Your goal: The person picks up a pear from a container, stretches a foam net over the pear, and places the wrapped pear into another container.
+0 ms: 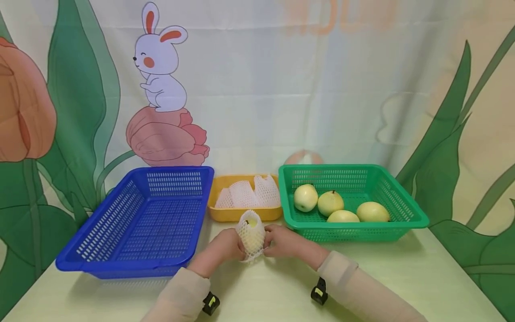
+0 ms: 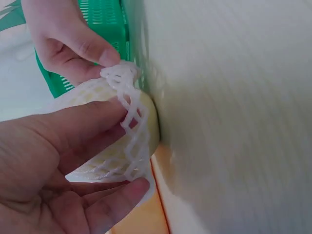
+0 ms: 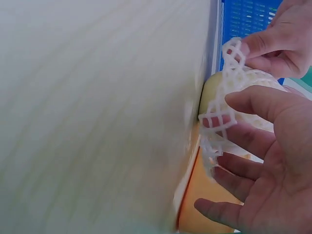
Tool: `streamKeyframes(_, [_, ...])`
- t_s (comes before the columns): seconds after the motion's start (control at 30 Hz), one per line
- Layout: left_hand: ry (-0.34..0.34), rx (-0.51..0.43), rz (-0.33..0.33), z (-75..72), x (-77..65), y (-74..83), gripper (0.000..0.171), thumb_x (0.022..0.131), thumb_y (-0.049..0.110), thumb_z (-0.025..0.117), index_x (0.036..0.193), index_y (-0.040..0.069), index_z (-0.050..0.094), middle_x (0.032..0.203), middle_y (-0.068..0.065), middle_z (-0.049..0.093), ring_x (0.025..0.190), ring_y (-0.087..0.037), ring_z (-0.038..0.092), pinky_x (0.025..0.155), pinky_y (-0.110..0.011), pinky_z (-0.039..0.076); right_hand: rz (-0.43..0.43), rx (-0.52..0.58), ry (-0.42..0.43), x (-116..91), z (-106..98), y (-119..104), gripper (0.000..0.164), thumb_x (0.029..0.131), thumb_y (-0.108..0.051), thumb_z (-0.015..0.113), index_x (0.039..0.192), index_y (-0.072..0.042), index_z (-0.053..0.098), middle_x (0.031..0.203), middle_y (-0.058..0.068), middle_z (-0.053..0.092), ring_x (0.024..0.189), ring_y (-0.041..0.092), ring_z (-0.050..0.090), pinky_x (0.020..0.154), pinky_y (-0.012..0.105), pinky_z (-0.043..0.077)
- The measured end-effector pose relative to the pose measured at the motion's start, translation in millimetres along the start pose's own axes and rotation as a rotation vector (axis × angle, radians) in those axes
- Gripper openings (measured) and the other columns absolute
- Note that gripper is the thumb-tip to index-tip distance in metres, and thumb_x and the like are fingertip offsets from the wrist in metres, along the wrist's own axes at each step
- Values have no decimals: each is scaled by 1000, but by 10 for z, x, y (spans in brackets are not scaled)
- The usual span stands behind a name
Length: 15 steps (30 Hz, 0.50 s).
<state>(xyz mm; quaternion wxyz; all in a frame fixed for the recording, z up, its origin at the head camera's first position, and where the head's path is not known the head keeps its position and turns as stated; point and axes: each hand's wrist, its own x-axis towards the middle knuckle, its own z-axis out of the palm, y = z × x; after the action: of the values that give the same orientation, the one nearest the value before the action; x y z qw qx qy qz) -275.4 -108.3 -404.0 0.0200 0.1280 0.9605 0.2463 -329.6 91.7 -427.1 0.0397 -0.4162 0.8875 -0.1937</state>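
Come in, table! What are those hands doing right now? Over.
Left hand and right hand pinching white foam net. Pear inside, base partly bare. Nothing visibly in the way.

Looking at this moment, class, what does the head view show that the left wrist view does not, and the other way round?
Only the head view shows the blue basket, the four loose pears inside the green basket, and the rabbit printed on the backdrop.

Only the left wrist view shows the bare lower end of the netted pear.

Both show the left hand and right hand holding the white foam net around that pear, plus parts of the green basket and the yellow basket.
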Motion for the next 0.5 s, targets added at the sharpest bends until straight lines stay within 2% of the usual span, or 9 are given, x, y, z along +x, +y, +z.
streamKeyframes(0.17, [28,53,-51,29,6,1,19,65,-1,83,57,4,67,53,5,52,56,-10,42,52,-21,36,17,-41,-47,4,-6,-15,14,87,-13,70,90,-4,80,115,14,74,101,25,70,88,25,56])
streamKeyframes(0.23, [37,71,-71,42,15,-3,18,64,-1,84,57,5,68,54,5,54,56,-10,42,52,-21,37,7,-46,-61,0,-1,-14,16,88,-12,69,95,-3,80,109,11,75,91,21,70,81,21,54])
streamKeyframes(0.3, [45,74,-96,62,31,-10,18,63,0,84,57,5,68,54,4,55,56,-11,44,51,-22,39,-21,-63,-56,-9,8,-8,17,89,-12,68,97,-3,80,102,10,75,88,19,69,77,19,53])
streamKeyframes(0.4, [48,111,-152,78,58,-9,17,64,4,87,58,9,71,64,2,63,64,-15,55,64,-31,46,-69,-96,-26,-21,25,4,16,89,-11,69,96,-3,81,98,11,75,87,19,68,75,19,52])
streamKeyframes(0.43, [46,112,-169,82,65,-7,17,65,5,87,59,10,72,67,1,66,68,-18,58,70,-36,48,-69,-105,-15,-26,26,4,16,90,-11,69,96,-4,82,99,11,75,91,22,68,78,22,53])
streamKeyframes(0.5, [41,120,-179,79,69,-7,14,66,6,86,61,12,74,73,0,69,73,-19,61,73,-42,48,-46,-116,-2,-27,30,4,16,91,-12,69,96,-5,82,101,13,75,102,27,67,89,28,53])
